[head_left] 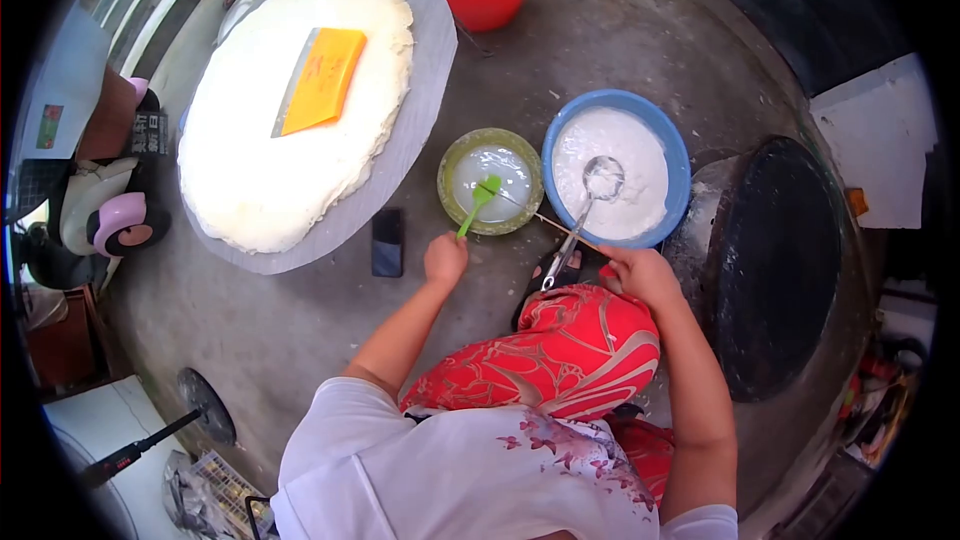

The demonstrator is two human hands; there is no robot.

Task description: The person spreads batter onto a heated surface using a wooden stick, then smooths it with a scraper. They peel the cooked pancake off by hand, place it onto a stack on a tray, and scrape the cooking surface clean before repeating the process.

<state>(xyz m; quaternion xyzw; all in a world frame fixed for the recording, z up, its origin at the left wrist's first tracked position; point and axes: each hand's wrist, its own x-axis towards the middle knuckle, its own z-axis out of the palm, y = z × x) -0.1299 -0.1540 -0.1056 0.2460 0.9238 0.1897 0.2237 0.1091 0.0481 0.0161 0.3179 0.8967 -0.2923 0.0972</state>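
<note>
The left hand [445, 259] pinches a green spatula [484, 192] and the right hand [645, 274] a thin stick [560, 226], both angled over the olive bowl [449, 161] just ahead, perhaps so drips fall back, while beyond the left hand an orange scraper [325, 80], its red marks too small to read, lies on a pale sheet [265, 180].

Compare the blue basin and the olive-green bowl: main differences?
- Size: the blue basin is clearly wider than the olive-green bowl.
- Contents: the basin holds an opaque white mixture; the bowl holds a more translucent whitish liquid.
- Tools: a metal ladle leans over the basin's rim; a green spatula in the left hand reaches into the bowl.
Shared: both are round and open-topped.
</note>
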